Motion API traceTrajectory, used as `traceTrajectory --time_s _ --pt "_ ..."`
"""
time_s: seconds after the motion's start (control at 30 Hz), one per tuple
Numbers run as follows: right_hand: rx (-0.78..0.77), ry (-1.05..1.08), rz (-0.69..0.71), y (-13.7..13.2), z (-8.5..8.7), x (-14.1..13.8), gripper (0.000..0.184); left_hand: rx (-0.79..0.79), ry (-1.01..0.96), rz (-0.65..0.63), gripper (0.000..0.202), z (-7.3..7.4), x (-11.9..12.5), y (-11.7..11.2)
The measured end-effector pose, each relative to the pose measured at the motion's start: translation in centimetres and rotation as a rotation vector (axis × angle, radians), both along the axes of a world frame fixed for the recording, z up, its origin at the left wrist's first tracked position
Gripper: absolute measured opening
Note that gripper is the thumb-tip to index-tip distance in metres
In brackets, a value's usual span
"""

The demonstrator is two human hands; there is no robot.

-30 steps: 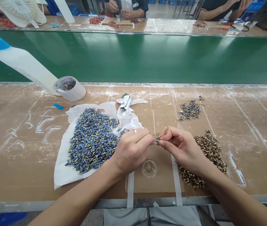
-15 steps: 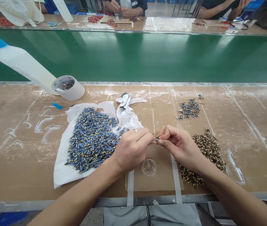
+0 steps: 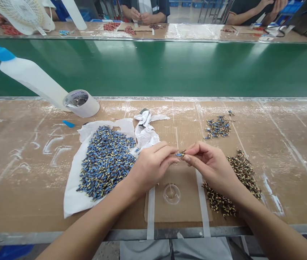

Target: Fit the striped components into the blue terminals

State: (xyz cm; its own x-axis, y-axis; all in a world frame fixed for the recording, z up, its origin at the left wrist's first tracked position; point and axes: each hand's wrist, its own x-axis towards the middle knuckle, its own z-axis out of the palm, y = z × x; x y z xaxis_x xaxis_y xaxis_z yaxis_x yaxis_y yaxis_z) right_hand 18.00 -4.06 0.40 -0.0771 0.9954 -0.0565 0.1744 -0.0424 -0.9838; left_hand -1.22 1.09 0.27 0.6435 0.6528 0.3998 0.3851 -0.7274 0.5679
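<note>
Left hand: my thumb and forefinger are pinched onto one end of a small blue piece.
Right hand: my fingertips are closed on the other end of the same piece, almost meeting my left fingertips.
Small blue piece: held in the air between both sets of fingertips, above the cardboard.
Clear dish: on the cardboard just below my fingers, towards me.
Blue pile: on a white sheet, left of my left fingers.
Dark speckled pile: right of my right fingers, partly under my wrist.
Small blue cluster: beyond my right fingers, well apart.
Crumpled white bag: just beyond my left fingers.
Tape roll: far to the left, with a white bottle leaning on it.
Green belt: across the bench, beyond everything.
</note>
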Motion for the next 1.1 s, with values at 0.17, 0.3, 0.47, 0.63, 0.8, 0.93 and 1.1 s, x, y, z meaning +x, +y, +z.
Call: traceTrajectory --time_s 0.17,0.3,0.47,0.63,0.8,0.93,1.1 --pt "0.009 -0.015 0.001 0.03 0.18 0.07 0.012 -0.035 0.052 -0.04 0.022 -0.33 0.05 -0.06" --pt "-0.009 -0.01 0.015 0.01 0.11 0.09 0.011 -0.012 0.18 -0.044 0.023 -0.37 0.13 -0.12" --pt "-0.017 -0.023 0.052 -0.01 -0.08 0.17 0.009 -0.057 0.215 -0.116 0.023 -0.32 0.21 0.02" --pt "-0.008 -0.008 0.061 0.0 -0.16 0.18 0.009 -0.117 0.208 -0.149 0.023 -0.53 0.23 0.12" --pt "-0.01 0.003 0.041 -0.01 -0.12 0.21 0.009 -0.212 0.15 -0.171 0.028 -0.52 0.31 -0.02" --pt "0.002 0.004 0.034 0.04 -0.18 0.21 0.007 -0.351 0.12 -0.181 0.032 -0.21 0.42 -0.22" --pt "0.01 0.011 0.025 -0.03 0.05 0.12 0.007 -0.437 0.104 -0.151 0.031 0.26 0.52 -0.53"
